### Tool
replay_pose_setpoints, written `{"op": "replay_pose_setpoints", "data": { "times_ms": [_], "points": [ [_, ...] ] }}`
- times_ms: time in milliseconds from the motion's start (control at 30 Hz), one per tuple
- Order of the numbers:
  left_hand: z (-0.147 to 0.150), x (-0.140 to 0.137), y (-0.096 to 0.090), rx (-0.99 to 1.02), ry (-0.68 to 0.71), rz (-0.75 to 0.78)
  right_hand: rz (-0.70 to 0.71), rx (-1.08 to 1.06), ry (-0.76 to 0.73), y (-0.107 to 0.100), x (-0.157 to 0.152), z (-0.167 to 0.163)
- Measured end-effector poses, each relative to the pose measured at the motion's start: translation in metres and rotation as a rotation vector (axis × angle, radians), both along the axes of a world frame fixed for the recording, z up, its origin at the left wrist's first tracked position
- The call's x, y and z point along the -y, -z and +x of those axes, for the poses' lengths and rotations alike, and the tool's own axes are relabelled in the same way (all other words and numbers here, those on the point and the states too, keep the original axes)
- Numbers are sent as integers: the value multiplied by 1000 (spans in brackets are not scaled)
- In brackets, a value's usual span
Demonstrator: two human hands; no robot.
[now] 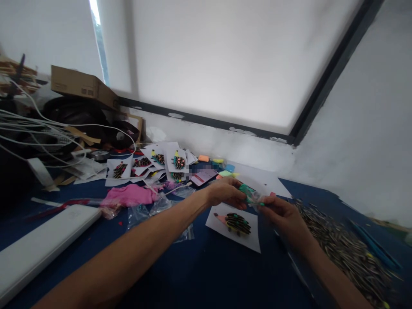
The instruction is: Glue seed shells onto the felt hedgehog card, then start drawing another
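Observation:
My left hand (228,193) is closed on green modelling clay (246,191) in a clear plastic wrapper. Close beside the wrapper, my right hand (283,214) pinches a small bit of green clay between thumb and finger. Below both hands lies a white paper (251,245) bearing a hedgehog figure (237,224). Its snout is pink clay, its body yellow, and dark striped seeds with green dots form the spines. To the right spreads a heap of striped sunflower seeds (341,249).
Finished-looking hedgehog papers (174,150) overlap at the back left, near a phone (203,176). Pink clay (131,195) and plastic bags lie at left, beside a long white box (48,249). Coloured clay blocks (204,158) stand by the wall. White cables (32,120) tangle far left.

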State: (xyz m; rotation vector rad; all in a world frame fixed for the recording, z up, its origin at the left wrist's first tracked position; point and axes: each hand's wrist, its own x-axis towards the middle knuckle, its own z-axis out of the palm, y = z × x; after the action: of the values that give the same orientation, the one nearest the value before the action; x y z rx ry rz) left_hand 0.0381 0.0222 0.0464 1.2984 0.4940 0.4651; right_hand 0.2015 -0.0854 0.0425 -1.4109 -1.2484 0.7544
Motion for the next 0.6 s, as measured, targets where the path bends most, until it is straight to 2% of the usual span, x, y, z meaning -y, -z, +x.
{"op": "replay_pose_setpoints", "data": {
  "times_ms": [167,333,600],
  "points": [
    [3,-4,4,46,6,-43,33,-72,49,2,-1,1],
    [6,-4,9,85,62,-86,23,40,106,0,0,0],
    [8,2,13,78,101,-58,27,180,1,2,3,-3]
  ]
}}
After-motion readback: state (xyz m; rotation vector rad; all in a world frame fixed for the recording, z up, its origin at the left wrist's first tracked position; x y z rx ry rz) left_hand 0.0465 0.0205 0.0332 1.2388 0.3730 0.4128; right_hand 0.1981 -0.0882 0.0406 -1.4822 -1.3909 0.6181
